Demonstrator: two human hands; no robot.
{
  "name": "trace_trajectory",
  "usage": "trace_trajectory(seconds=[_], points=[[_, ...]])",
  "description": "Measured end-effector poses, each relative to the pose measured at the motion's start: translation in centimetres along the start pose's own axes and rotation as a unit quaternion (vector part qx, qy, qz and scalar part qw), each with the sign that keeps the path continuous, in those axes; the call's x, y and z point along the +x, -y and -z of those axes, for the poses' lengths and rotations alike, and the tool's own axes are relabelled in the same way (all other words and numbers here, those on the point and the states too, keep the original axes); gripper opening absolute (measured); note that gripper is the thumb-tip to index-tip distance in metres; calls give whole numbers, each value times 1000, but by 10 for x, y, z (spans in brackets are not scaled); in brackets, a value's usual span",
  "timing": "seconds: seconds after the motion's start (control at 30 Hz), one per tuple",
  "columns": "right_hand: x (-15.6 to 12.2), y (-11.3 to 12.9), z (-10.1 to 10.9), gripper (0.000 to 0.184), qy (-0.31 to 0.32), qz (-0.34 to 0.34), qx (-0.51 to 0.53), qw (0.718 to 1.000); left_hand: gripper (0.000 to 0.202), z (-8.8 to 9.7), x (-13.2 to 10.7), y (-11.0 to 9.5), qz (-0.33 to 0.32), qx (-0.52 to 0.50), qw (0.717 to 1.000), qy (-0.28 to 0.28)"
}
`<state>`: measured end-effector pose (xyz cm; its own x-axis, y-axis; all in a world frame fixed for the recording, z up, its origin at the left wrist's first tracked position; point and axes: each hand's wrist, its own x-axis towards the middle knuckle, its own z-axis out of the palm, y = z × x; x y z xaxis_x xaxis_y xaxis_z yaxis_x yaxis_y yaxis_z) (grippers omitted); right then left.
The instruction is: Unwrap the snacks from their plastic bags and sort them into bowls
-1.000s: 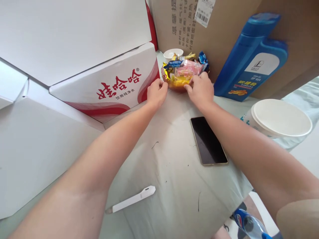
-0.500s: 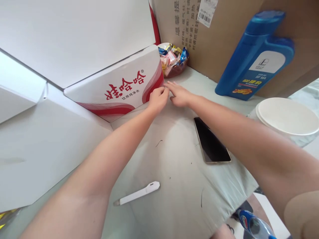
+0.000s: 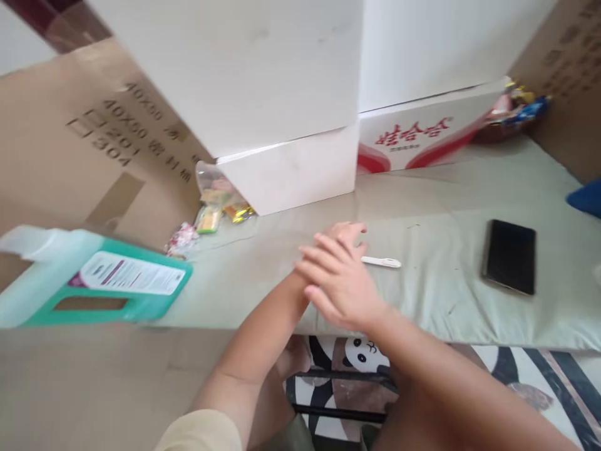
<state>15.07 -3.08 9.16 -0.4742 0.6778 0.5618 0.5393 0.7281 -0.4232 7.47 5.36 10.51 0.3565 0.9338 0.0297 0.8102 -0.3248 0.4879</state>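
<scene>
In the head view, my right hand (image 3: 345,285) lies over my left wrist and the back of my left hand, its fingers spread. Partly covered by it, my left hand (image 3: 348,232) reaches out low over the cloth, and the fingers that show are apart with nothing in them. Just right of my hands, a slim white pen-shaped tool (image 3: 382,262) rests on the cloth-covered surface (image 3: 441,207); its left end is hidden behind my hands. Farther right a black phone (image 3: 511,257) lies flat.
White cartons (image 3: 300,166) stand along the back, one a red-lettered box (image 3: 417,141). A green-liquid jug (image 3: 136,275) and wrapped snacks (image 3: 209,216) are at left, by a brown carton (image 3: 56,150). A snack bowl (image 3: 500,131) sits back right; a blue bottle (image 3: 586,199) shows at the right edge.
My view has swung left, bringing the green jug and brown carton in. My hands have left the red-lettered box's corner, and the right hand now lies across the left wrist.
</scene>
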Motion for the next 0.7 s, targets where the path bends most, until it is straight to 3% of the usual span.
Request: trace_trajectory(seconds=[0.07, 0.13, 0.23, 0.37, 0.47, 0.6, 0.7], points=[[11, 29, -32, 42, 64, 96, 33, 993, 25, 15, -29, 32, 35, 1, 999, 9], [22, 39, -58, 42, 107, 132, 31, 985, 31, 26, -51, 66, 77, -2, 996, -34], [44, 28, -89, 44, 142, 131, -6, 981, 42, 33, -78, 118, 132, -36, 981, -139], [93, 2, -121, 45, 153, 57, -79, 983, 36, 34, -94, 176, 173, -142, 959, -173], [153, 0, -143, 45, 100, 0, -130, 986, 23, 38, -94, 201, 198, -200, 937, -208], [249, -1, -188, 51, 57, 109, -127, 984, 11, 44, -88, 218, 235, -267, 898, -259], [303, -14, -227, 37, 56, 198, -112, 972, 11, 43, -88, 226, 239, -306, 880, -273]])
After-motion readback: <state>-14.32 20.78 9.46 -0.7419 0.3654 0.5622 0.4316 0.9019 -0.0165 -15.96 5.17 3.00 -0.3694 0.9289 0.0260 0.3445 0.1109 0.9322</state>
